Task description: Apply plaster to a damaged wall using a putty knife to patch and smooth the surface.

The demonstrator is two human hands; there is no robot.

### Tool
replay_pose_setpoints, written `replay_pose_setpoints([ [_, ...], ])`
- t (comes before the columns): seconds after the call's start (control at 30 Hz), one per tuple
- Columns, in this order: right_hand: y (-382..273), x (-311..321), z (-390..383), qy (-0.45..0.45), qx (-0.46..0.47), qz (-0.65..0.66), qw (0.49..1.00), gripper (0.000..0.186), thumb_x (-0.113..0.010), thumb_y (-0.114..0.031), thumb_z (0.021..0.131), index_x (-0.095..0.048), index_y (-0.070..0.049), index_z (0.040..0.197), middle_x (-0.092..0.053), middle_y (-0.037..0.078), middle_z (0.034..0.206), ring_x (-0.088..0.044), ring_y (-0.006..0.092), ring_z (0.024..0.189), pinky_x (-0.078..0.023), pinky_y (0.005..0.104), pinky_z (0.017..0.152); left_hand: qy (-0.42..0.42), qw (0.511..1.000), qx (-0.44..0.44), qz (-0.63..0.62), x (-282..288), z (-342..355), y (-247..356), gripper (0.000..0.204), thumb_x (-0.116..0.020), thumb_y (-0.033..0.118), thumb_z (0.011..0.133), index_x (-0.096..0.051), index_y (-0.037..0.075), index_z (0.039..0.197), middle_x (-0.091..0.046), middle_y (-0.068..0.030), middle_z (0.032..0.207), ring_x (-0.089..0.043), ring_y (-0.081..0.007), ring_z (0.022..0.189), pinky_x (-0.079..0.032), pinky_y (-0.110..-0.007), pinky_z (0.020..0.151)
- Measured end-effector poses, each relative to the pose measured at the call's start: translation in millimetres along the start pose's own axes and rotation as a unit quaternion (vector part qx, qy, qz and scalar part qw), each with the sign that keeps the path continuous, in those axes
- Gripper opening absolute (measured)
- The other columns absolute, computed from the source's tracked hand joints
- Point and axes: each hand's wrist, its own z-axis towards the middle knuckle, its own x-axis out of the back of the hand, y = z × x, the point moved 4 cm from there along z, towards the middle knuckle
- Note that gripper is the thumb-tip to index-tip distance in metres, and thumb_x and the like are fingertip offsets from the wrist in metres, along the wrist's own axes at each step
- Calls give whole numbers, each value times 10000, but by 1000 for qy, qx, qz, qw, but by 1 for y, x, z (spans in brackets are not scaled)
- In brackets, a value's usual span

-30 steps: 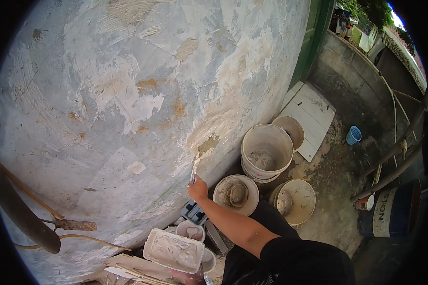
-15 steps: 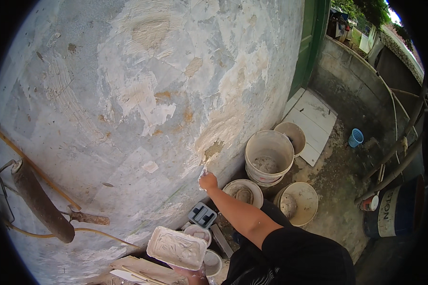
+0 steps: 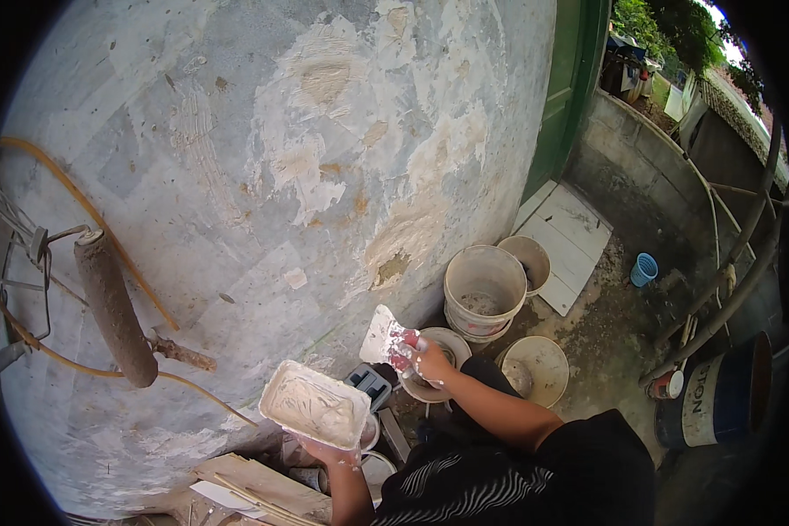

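My right hand [image 3: 430, 361] is closed round the red handle of a putty knife [image 3: 380, 337]. Whitish filler smears the knife's broad blade, the handle and my fingers. The blade is held off the wall, right of a rectangular tub [image 3: 272, 390]. That tub carries a layer of creamy white filler marked with streaks. My left hand [image 3: 329, 451] grips it from underneath, its fingers partly hidden by the tub. Ahead stands a grey wall [image 3: 237, 193] with rough cream-coloured patches, one of them around a darker bare spot [image 3: 392, 267].
Dirty buckets [image 3: 485, 289] stand along the wall's foot and beside my legs. A grey plastic tray [image 3: 370, 386] lies near the tub. At left hangs a paint roller [image 3: 114, 307] by a yellow hose [image 3: 88, 180]. A blue basket [image 3: 644, 269] and a dark drum [image 3: 719, 394] are at right.
My right hand has come away from the wall, down and to the right, bringing the putty knife into plain sight. The tub in my left hand is slightly higher in view.
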Motion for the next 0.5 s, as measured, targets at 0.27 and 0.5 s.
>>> replay_pose_setpoints([
  [0.27, -113, -25, -73, -23, 111, 82, 990, 221, -554, -92, 956, -557, 15, 1149, -634, 53, 934, -615, 121, 771, -509, 263, 672, -102, 995, -18, 2, -41, 7, -9, 622, -360, 532, 949, -363, 143, 1434, -429, -90, 1421, -446, -323, 1272, -382, -501, 1057],
  [0.5, -153, -59, -94, -22, 222, -360, 906, 209, -677, -157, 838, -670, 17, 954, -695, 155, 895, -672, 249, 773, -521, 356, 742, -95, 995, 22, -19, -62, 0, -14, 599, -317, 512, 969, -359, 139, 1436, -431, -81, 1421, -452, -315, 1273, -385, -488, 1059],
])
